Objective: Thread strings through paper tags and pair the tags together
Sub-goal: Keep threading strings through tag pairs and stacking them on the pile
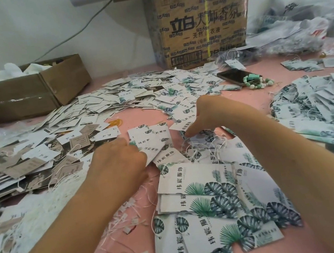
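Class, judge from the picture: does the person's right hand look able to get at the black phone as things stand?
Probably yes. The right hand is just short of the phone, with only flat loose tags between them; nothing stands in its path.

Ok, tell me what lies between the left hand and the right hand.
Head view: a fan of small white leaf-print paper tags, gripped by the left hand, fills the gap to the right hand.
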The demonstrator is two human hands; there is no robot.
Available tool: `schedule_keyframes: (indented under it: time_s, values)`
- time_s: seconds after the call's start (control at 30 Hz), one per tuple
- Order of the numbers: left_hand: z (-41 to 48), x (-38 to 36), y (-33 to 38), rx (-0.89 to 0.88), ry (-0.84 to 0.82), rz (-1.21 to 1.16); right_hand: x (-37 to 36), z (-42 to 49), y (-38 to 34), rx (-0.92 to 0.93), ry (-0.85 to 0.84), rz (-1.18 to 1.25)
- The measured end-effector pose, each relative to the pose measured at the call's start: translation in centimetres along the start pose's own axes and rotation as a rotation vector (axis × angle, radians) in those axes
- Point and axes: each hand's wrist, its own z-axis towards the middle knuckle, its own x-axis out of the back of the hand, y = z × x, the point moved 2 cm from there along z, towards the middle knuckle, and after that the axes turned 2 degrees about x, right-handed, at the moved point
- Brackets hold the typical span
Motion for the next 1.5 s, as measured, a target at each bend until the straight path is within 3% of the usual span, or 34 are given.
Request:
schedule_keyframes:
  time_s: [0.1, 0.27, 0.43, 0.63, 0.73, 1.2, 1.5]
  values:
    - [0.2, 0.0, 0.0, -0.007, -0.074, -0.077, 0.1, 0.0, 0.0, 0.004, 0.002, -0.001]
    - [2.0, -0.9, -1.9, 0.053, -0.088, -0.451, 0.2, -0.1, 0.1, -0.01, -0.014, 0.021]
    - [5.8, -1.9, -2.6, -0.077, -0.172, -0.689, 0.3, -0.3, 0.0, -0.006, -0.031, 0.034]
    - [9.2, -2.4, -2.3, -0.166, -0.53, -0.511, 0.3, -0.6, -0.3, 0.011, -0.007, 0.005]
    - [9.8, -2.2, -2.0, -0.175, -0.612, -0.516, 0.4, -0.7, -0.3, 0.032, -0.001, -0.003]
    - [8.8, -3.3, -2.4, -0.13, -0.466, -0.652, 0.2, -0.4, -0.2, 0.021, 0.001, 0.003]
    - [7.4, -3.2, -4.0, 0.095, -0.267, -0.898, 0.1, -0.3, -0.2, 0.024, -0.013, -0.018]
